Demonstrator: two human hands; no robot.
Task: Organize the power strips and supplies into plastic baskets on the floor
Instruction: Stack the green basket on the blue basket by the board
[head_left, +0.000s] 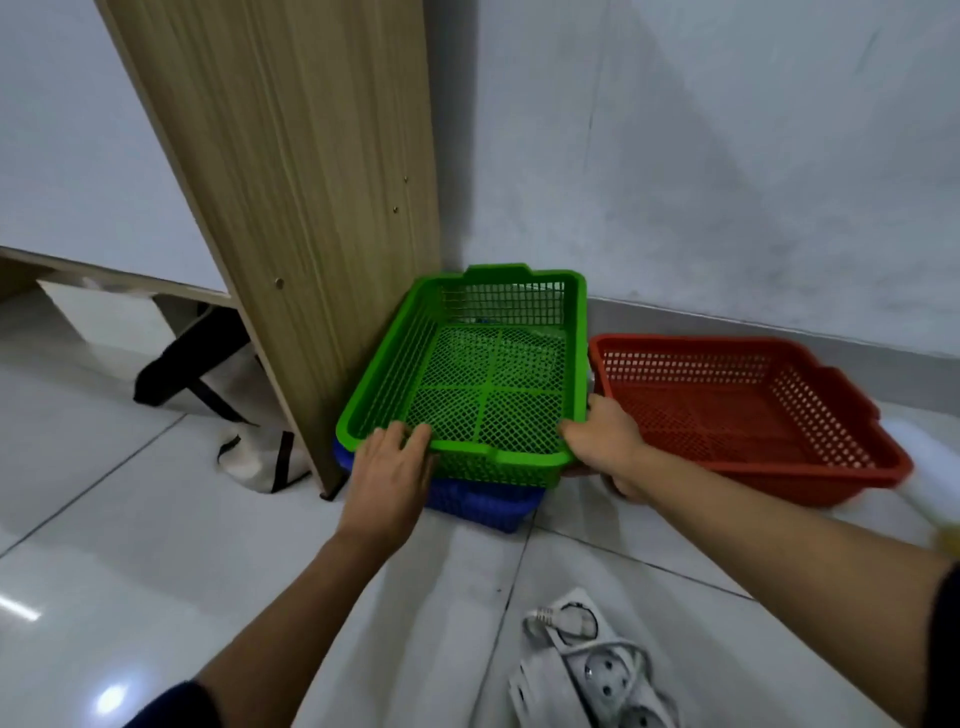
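Observation:
A green plastic basket (467, 358) sits nested on a blue basket (483, 504) in the corner by the wall. My left hand (389, 473) grips the green basket's near rim at its left corner. My right hand (608, 441) holds the same rim at its right corner. Both baskets look empty inside. To the right, a red basket (737, 405) lies tilted on the floor, also empty. White power strips (592, 670) with coiled cords lie on the tiles in front of me, near the bottom edge.
A tall wooden panel (311, 208) stands just left of the baskets. A black and white bag (244, 447) lies on the floor behind it. White walls (727, 156) close off the back. A blurred white object (930, 478) sits right of the red basket.

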